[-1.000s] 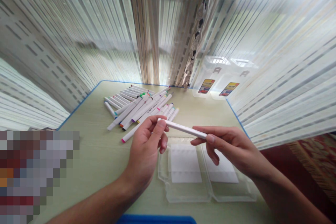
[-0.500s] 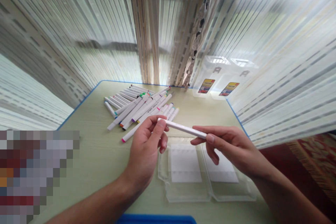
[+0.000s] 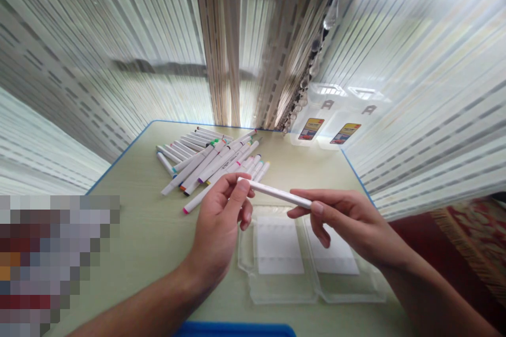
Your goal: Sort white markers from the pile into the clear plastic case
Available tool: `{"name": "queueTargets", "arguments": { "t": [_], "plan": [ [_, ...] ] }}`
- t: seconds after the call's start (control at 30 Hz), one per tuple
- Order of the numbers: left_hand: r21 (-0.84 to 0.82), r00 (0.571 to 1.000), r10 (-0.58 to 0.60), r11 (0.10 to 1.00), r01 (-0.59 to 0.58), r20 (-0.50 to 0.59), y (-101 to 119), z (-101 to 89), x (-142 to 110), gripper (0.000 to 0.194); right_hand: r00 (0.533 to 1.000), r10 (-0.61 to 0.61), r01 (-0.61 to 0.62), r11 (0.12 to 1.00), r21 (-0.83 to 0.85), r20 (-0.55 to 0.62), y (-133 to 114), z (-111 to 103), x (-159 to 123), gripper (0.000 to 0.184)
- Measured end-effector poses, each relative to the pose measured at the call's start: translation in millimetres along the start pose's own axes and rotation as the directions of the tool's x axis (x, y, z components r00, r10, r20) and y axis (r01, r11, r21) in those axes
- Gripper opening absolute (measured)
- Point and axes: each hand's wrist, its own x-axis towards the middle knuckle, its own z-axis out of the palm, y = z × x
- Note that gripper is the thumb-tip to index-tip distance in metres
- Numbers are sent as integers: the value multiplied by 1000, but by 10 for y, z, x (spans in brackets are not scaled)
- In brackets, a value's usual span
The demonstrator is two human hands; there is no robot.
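Between my two hands a white marker [image 3: 279, 193] is held up, slanting slightly down to the right. My left hand [image 3: 223, 216] pinches its left end between thumb and fingers. At the other end, my right hand [image 3: 348, 218] grips it with thumb and forefinger, the lower fingers curled loosely. Behind my left hand lies a loose pile of white markers [image 3: 221, 160] with coloured ends, on the pale green table [image 3: 150, 253]. Below the held marker sits an opened clear plastic case [image 3: 282, 289] with white inserts, partly covered by my right hand.
Two clear plastic cases [image 3: 332, 124] with yellow and blue labels stand at the table's back right corner. String curtains [image 3: 158, 37] with a beaded strand hang behind the table. A blue edge [image 3: 237, 329] shows at the bottom. Patterned red carpet [image 3: 427, 242] lies to the right.
The beaded strand and the curtains have swayed, the strand's upper part shifting right. Both hands and the marker keep the same position.
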Motion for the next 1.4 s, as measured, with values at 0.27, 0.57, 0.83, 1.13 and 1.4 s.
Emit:
{"name": "queueTargets", "arguments": {
  "t": [0.27, 0.57, 0.83, 1.13, 1.4],
  "plan": [
    [-1, 1000, 5, 1000, -5, 1, -7, -11, 6, 19, 1000, -4, 4, 1000, -6, -6, -1, 8, -7, 31],
    [-1, 1000, 7, 1000, -7, 7, -8, -9, 3, 18, 1000, 4, -4, 1000, -5, -5, 2, 10, -6, 30],
    [-2, 1000, 3, 1000, -3, 8, -6, -9, 3, 19, 1000, 4, -4, 1000, -12, -9, -6, 12, 5, 30],
    [-3, 1000, 2, 1000, -2, -3, 7, -1, -2, 19, 1000, 4, -5, 999, -33, -19, -2, 16, 2, 32],
    [1, 1000, 1, 1000, -1, -9, 9, 5, 1, 21, 1000, 13, -14, 999, -43, -22, 2, 12, 3, 36]
  ]
}}
